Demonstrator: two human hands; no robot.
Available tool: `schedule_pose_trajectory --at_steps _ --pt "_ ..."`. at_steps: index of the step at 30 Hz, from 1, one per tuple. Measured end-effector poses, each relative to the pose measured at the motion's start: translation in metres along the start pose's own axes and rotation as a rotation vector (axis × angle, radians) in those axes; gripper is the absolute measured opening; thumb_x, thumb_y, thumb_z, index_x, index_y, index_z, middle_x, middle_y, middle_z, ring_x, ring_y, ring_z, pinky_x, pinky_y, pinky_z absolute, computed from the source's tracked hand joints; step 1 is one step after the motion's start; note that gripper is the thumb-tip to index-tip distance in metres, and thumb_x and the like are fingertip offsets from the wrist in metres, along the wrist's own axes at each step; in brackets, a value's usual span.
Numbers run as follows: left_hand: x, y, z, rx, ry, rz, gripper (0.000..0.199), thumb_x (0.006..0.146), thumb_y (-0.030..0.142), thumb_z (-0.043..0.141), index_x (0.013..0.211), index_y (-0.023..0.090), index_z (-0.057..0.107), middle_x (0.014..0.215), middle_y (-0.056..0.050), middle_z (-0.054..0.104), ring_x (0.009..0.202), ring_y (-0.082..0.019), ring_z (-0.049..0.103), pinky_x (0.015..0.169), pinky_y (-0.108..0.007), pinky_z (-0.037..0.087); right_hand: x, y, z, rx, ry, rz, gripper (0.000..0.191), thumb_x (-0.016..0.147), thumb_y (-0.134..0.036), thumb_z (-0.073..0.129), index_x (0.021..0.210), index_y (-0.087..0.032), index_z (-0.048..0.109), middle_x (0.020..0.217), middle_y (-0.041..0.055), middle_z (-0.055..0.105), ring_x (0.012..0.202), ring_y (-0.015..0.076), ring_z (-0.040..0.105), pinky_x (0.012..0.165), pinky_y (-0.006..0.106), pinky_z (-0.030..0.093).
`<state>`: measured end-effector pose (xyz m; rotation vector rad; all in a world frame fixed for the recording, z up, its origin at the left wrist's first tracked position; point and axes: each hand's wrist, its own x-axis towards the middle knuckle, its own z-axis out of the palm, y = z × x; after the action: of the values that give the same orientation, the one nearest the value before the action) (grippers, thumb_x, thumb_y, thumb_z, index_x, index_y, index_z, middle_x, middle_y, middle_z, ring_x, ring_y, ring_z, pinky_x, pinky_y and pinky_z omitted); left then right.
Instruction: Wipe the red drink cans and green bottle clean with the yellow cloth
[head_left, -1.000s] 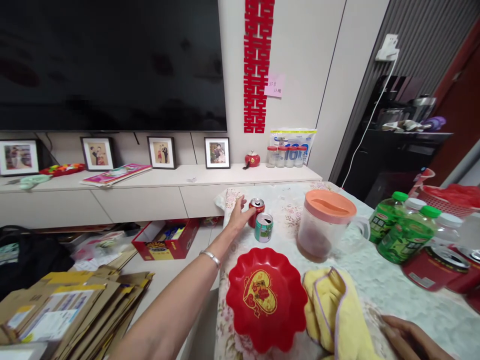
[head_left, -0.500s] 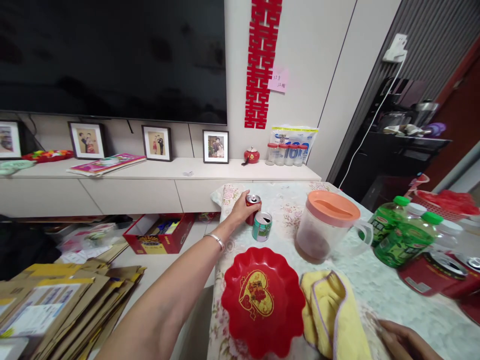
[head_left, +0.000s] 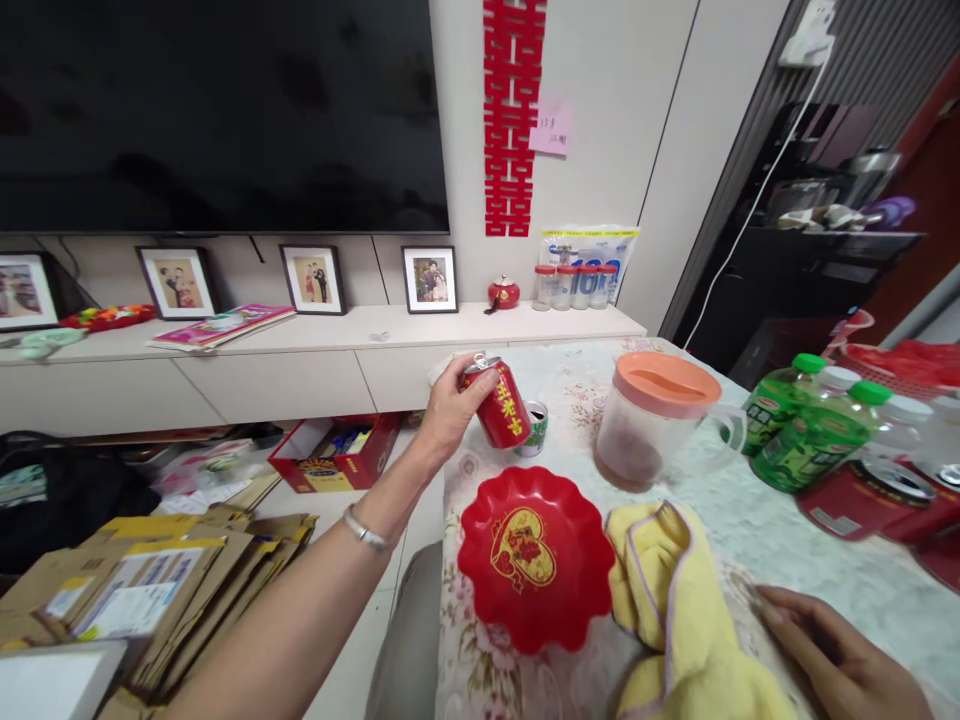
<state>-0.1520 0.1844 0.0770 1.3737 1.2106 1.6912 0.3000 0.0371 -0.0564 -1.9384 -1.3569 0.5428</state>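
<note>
My left hand point(head_left: 450, 405) grips a red drink can point(head_left: 501, 405) by its upper part, tilted, just above the table's far left corner. Partly hidden behind it stands a small green can point(head_left: 535, 428) with an open top. Closer to me lies a red scalloped plate point(head_left: 487, 600) with a gold heart print. My right hand point(head_left: 840, 650) rests low at the right, its fingers loosely bent with a gap between them and no object visible in it. Beside it is a crumpled yellow towel point(head_left: 690, 610).
A plastic pitcher point(head_left: 637, 440) with an orange lid stands beyond the towel. Green bottles point(head_left: 814, 435) and red cans point(head_left: 862, 500) crowd the table's right side. Flattened cardboard point(head_left: 165, 590) and a red box point(head_left: 337, 455) lie on the floor at left.
My left hand has lifted the red can off the table and tilted it, bringing it past the green can's left side. The view has shifted slightly; my right hand stays near the towel.
</note>
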Motion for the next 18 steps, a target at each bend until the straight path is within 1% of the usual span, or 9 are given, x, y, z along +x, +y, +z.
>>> schedule_pose_trajectory --at_steps 2,4,6,8,11,13,18 --pt "-0.035 0.01 0.005 0.029 -0.103 -0.02 0.057 0.079 0.045 0.081 0.127 0.018 0.067 0.13 -0.01 0.072 0.121 -0.029 0.067 0.109 -0.042 0.05 -0.006 -0.014 -0.002 -0.001 -0.003 0.052 0.059 0.061 -0.08 0.065 0.09 -0.031 0.081 0.1 0.0054 0.084 0.098 0.0392 0.077 0.081 0.049 0.062" --pt "-0.068 0.015 0.012 0.068 -0.173 -0.079 0.062 0.078 0.041 0.082 0.133 0.02 0.064 0.131 -0.009 0.071 0.123 -0.029 0.066 0.111 -0.044 0.049 -0.009 -0.024 -0.003 0.002 0.01 0.069 0.06 0.062 -0.078 0.064 0.093 -0.03 0.081 0.099 0.0054 0.084 0.099 0.0379 0.077 0.078 0.046 0.061" --pt "-0.095 0.017 0.018 0.09 -0.22 -0.138 0.067 0.077 0.039 0.082 0.137 0.021 0.059 0.131 -0.009 0.071 0.121 -0.03 0.067 0.11 -0.045 0.05 -0.011 -0.029 -0.004 0.001 0.017 0.077 0.06 0.062 -0.076 0.064 0.094 -0.029 0.08 0.099 0.0051 0.083 0.1 0.0368 0.076 0.077 0.044 0.06" --pt "-0.115 0.016 0.024 0.1 -0.231 -0.196 0.074 0.077 0.038 0.081 0.143 0.02 0.054 0.134 -0.011 0.069 0.122 -0.03 0.066 0.111 -0.046 0.049 -0.01 -0.029 -0.003 0.006 0.016 0.085 0.059 0.061 -0.075 0.064 0.094 -0.028 0.08 0.098 0.0049 0.083 0.099 0.0359 0.075 0.079 0.044 0.059" --pt "-0.132 0.013 0.032 0.16 -0.216 -0.231 0.075 0.076 0.036 0.08 0.144 0.02 0.052 0.14 -0.012 0.064 0.129 -0.031 0.062 0.116 -0.047 0.044 -0.01 -0.025 -0.002 0.039 0.018 0.089 0.059 0.061 -0.073 0.065 0.095 -0.028 0.08 0.101 0.0049 0.083 0.101 0.0352 0.074 0.083 0.044 0.058" --pt "-0.139 0.011 0.036 0.21 -0.195 -0.234 0.072 0.077 0.034 0.078 0.143 0.021 0.053 0.139 -0.012 0.064 0.13 -0.031 0.061 0.116 -0.048 0.043 -0.01 -0.023 -0.002 0.046 0.021 0.077 0.058 0.062 -0.073 0.066 0.096 -0.027 0.08 0.103 0.005 0.083 0.103 0.035 0.074 0.083 0.043 0.057" --pt "-0.152 0.004 0.047 0.265 -0.158 -0.161 0.063 0.078 0.033 0.073 0.138 0.02 0.055 0.136 -0.011 0.061 0.131 -0.029 0.059 0.114 -0.047 0.044 -0.012 -0.023 -0.002 0.057 0.014 0.04 0.056 0.068 -0.071 0.067 0.097 -0.024 0.079 0.101 0.0059 0.083 0.098 0.0326 0.075 0.075 0.037 0.058"
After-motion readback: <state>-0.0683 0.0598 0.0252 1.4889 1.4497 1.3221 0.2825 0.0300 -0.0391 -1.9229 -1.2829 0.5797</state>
